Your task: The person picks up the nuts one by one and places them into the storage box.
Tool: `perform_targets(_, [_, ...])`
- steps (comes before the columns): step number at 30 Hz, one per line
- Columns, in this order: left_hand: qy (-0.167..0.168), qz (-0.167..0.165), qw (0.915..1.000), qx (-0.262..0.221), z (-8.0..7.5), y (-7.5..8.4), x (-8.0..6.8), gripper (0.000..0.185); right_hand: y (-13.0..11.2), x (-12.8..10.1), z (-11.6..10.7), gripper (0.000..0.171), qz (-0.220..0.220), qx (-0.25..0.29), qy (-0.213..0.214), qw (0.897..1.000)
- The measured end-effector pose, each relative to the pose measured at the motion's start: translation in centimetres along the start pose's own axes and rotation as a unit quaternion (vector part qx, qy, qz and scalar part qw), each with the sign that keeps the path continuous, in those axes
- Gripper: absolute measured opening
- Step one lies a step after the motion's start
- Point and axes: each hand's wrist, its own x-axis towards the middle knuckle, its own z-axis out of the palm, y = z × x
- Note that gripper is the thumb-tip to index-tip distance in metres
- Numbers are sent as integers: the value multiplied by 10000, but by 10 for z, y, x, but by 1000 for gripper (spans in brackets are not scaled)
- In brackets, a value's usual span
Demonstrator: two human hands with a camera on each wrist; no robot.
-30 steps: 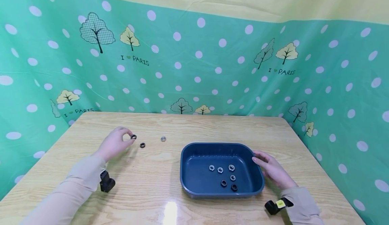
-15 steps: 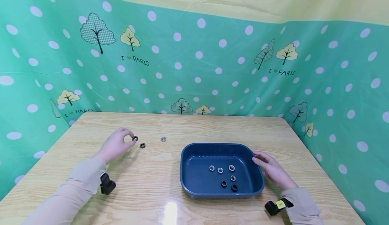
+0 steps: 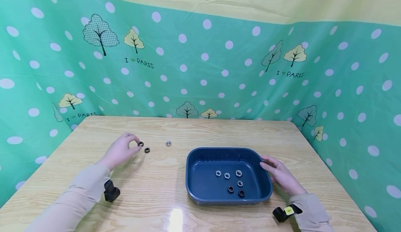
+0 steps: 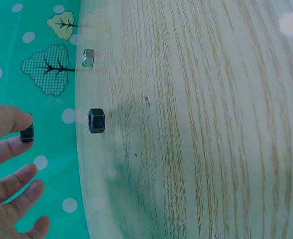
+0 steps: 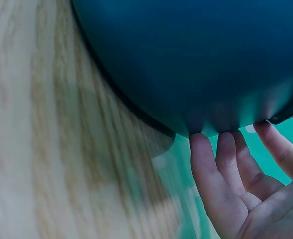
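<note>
In the head view my left hand pinches a black hex nut between thumb and index finger, above the left part of the table. The left wrist view shows that pinched nut edge-on, the other fingers spread loosely. Just beyond it a second black nut lies on the table, and farther right a silver nut. My right hand grips the right side of a dark blue tray, thumb at the rim. In the right wrist view fingertips touch the tray's outer wall.
Several silver nuts and two black nuts lie inside the tray. A green dotted curtain hangs behind the wooden table and along its sides.
My left hand has shifted slightly right and towards me with the pinched black nut, closer to the second black nut. My right hand and the tray stay in place.
</note>
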Motion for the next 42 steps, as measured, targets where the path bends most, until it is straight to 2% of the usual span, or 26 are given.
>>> perform_targets(16, [25, 135, 9999, -19, 3, 15, -2, 17, 0, -1, 1, 55, 5, -16, 30, 10000])
perform_targets(30, [148, 499, 9986, 54, 4, 37, -1, 17, 0, -1, 1, 56, 126, 13, 68, 9999])
perform_targets(42, [124, 728, 9972, 94, 4, 52, 2, 16, 1, -1, 0, 56, 31, 76, 13, 10000])
